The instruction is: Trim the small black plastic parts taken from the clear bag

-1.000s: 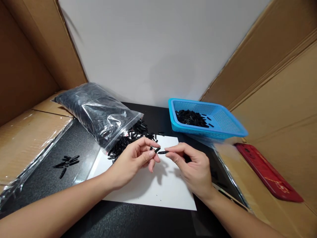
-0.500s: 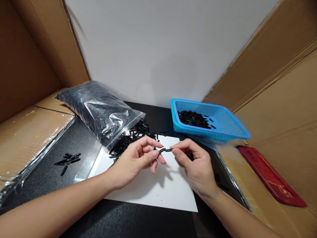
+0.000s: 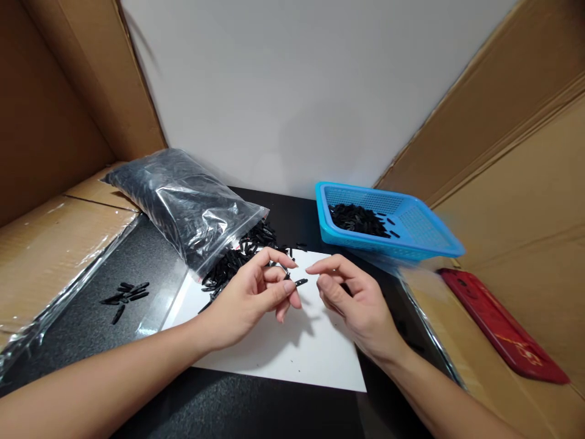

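Pale wall (image 3: 283,91) fills the upper middle of the frame, with brown cardboard (image 3: 516,183) sloping down at both sides and a black tabletop (image 3: 219,402) across the bottom. Just below the centre of the frame, the left hand (image 3: 251,289) holds a slim black piece (image 3: 301,282) over a white sheet (image 3: 320,363); its thumb is pressed on the near end, seemingly against the middle finger behind, while the index fingertip stands apart above. Facing it, the right hand (image 3: 354,296) has thumb and index finger parted, with nothing visible between them; whether its curled fingers hide anything, I cannot tell. For such small work, a light pinch close to one end seems best, leaving the rest of the piece exposed, with both hands low over the pale paper, where dark bits show up well. The piece is narrow, elongated and dark, with a few pale specks along its upper face; another dark bit shows behind the left thumb, too small to make out. Similar pieces lie in a heap (image 3: 228,268) left of centre, by the mouth of a clear plastic bag (image 3: 183,201), and inside a blue basket (image 3: 365,244) at upper right.
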A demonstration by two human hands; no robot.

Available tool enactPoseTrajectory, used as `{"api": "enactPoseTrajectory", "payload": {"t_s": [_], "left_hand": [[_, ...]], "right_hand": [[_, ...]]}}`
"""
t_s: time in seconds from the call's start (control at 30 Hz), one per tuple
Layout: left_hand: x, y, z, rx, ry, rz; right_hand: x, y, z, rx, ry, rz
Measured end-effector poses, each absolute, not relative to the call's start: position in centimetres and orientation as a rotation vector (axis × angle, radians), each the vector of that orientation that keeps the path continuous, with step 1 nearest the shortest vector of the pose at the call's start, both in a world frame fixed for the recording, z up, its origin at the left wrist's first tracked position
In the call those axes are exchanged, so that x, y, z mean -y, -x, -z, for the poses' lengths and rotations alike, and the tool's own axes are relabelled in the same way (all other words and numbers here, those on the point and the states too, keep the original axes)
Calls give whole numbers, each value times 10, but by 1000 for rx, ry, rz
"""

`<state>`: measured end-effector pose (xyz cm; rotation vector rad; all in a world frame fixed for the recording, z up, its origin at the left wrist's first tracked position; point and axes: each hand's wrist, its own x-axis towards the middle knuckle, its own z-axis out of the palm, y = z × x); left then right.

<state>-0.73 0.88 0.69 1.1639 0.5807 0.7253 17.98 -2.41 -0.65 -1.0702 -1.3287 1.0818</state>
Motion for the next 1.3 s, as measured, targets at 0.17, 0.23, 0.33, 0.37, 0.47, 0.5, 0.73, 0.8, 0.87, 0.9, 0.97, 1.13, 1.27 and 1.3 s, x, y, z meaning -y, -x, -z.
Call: {"api": "enactPoseTrajectory", "payload": {"t_s": [0.17, 0.23, 0.33, 0.37, 0.47, 0.5, 0.73, 0.8, 0.87, 0.9, 0.97, 1.13, 1.27, 1.3], "left_hand": [[-9, 7, -5, -568, -1174, -727], [-9, 8, -4, -569, -1174, -748], [-11, 7, -2, -596, -1154, -796], [-11, 6, -1, -615, -1140, -809], [-13, 5, -1, -683, -1117, -812], [-14, 5, 0, -701, -1117, -807], [-12, 5, -1, -682, -1090, -768], [-10, 6, -2, -673, -1068, -758], [-9, 6, -2, -667, -1053, -750], [-9, 6, -2, -664, -1049, -745], [-9, 6, -2, -663, -1050, -734], [-10, 5, -1, -679, -1073, -733], [-11, 7, 0, -675, -1113, -737], [-11, 7, 0, -670, -1127, -737]], "right_hand": [[27, -180, 4, 1576, 1216, -766], [28, -180, 4, 1562, 1235, -721], [28, -181, 4, 1523, 1246, -664], [28, -181, 4, 1513, 1245, -653], [27, -181, 4, 1498, 1249, -667], [27, -181, 4, 1491, 1254, -680], [25, -180, 4, 1439, 1268, -747], [24, -180, 4, 1418, 1254, -783], [24, -180, 4, 1398, 1241, -834], [24, -179, 4, 1387, 1239, -860], [24, -179, 6, 1355, 1237, -908], [25, -179, 10, 1287, 1230, -985], [24, -179, 10, 1277, 1216, -1008], [24, -179, 10, 1276, 1210, -1015]]}}
